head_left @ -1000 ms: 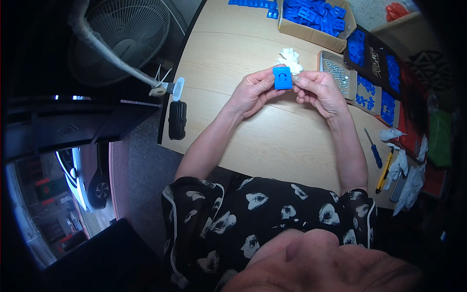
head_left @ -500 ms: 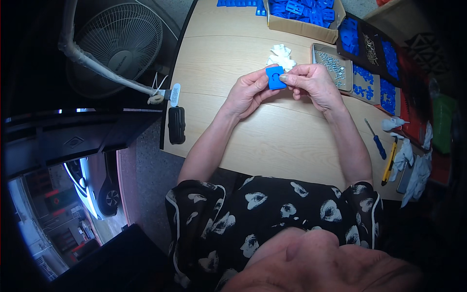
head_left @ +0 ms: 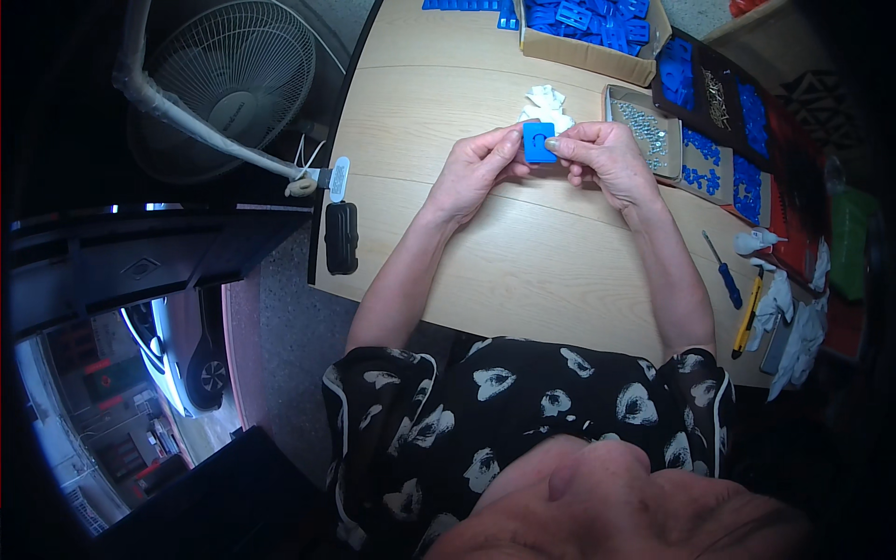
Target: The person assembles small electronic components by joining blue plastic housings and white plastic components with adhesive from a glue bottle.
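Note:
Both hands hold one small blue rectangular plastic piece [head_left: 538, 145] above the far middle of the table. A curved groove shows on its upward face. My left hand [head_left: 476, 173] pinches its left edge between thumb and fingers. On the right edge, my right hand [head_left: 609, 161] grips it with the thumb laid on the face; the fingers behind it are partly hidden. Just beyond the piece lies a crumpled white cloth or tissue [head_left: 549, 105].
A cardboard box [head_left: 588, 58] of blue plastic parts stands at the far edge. To the right are a tray of small metal pieces [head_left: 644, 131], a tray of small blue parts [head_left: 702, 168], a screwdriver [head_left: 723, 275] and a yellow cutter [head_left: 745, 322]. A black case [head_left: 342, 238] lies left.
The blue piece has shifted slightly right and turned a little more upright in my fingers. My left thumb has drawn back toward its edge.

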`<action>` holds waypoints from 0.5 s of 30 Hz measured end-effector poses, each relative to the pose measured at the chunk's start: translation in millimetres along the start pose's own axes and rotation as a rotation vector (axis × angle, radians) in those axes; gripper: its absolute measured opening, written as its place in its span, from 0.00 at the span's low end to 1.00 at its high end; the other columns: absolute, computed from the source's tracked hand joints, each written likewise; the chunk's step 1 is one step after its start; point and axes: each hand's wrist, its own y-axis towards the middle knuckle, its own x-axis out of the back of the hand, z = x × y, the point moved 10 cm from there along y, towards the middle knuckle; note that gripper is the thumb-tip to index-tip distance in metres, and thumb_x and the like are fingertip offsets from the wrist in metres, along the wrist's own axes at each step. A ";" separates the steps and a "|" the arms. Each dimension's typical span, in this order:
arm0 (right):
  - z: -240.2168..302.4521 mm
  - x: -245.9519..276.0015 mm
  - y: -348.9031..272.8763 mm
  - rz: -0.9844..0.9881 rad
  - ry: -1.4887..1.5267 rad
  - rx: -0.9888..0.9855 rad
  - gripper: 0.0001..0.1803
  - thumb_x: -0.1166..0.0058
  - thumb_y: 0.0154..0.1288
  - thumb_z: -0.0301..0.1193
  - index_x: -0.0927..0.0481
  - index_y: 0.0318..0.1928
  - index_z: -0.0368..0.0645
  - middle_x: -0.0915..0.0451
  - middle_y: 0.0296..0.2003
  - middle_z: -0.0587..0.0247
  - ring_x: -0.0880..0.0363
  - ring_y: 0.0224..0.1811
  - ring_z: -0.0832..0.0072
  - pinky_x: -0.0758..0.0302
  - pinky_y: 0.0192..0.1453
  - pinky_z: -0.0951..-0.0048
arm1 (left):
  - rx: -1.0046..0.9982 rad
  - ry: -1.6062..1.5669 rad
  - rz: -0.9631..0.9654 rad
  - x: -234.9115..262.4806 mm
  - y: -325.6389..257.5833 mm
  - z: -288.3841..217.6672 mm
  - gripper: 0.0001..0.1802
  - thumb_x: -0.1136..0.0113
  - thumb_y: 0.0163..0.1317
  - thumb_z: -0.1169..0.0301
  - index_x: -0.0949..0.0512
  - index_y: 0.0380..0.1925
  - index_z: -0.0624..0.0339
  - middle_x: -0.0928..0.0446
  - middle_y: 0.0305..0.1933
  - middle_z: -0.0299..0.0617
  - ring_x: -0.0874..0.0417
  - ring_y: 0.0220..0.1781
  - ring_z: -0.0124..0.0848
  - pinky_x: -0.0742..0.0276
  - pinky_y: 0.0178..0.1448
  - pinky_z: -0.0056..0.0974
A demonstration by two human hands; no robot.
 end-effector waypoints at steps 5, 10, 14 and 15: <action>-6.1 -0.8 2.4 0.001 0.022 -0.048 0.10 0.33 0.60 0.30 0.17 0.35 0.37 0.20 0.24 0.71 0.27 0.19 0.90 0.28 0.22 0.86 | -0.055 0.165 -0.048 1.2 1.9 -5.5 0.17 0.43 0.71 0.67 0.21 0.55 0.65 0.21 0.37 0.35 0.25 0.34 0.18 0.26 0.40 0.25; -6.7 -2.0 4.7 -0.012 0.012 -0.051 0.10 0.33 0.60 0.31 0.18 0.35 0.38 0.21 0.23 0.71 0.27 0.19 0.89 0.28 0.22 0.86 | -0.090 0.174 -0.078 4.3 1.2 -8.8 0.17 0.40 0.68 0.69 0.20 0.53 0.66 0.21 0.36 0.35 0.24 0.34 0.19 0.25 0.40 0.25; -9.8 -2.2 5.6 -0.018 0.008 -0.062 0.09 0.33 0.60 0.30 0.18 0.35 0.38 0.21 0.23 0.71 0.27 0.18 0.89 0.28 0.22 0.86 | -0.068 0.213 -0.090 3.9 -1.2 -9.3 0.17 0.39 0.67 0.70 0.21 0.53 0.67 0.21 0.36 0.36 0.24 0.34 0.19 0.25 0.40 0.25; -9.3 -2.9 5.4 -0.017 0.000 -0.062 0.09 0.33 0.60 0.30 0.18 0.35 0.38 0.21 0.22 0.72 0.27 0.18 0.89 0.28 0.22 0.86 | -0.068 0.212 -0.092 5.0 -1.4 -8.7 0.17 0.39 0.67 0.70 0.21 0.53 0.67 0.21 0.36 0.36 0.24 0.34 0.19 0.25 0.40 0.25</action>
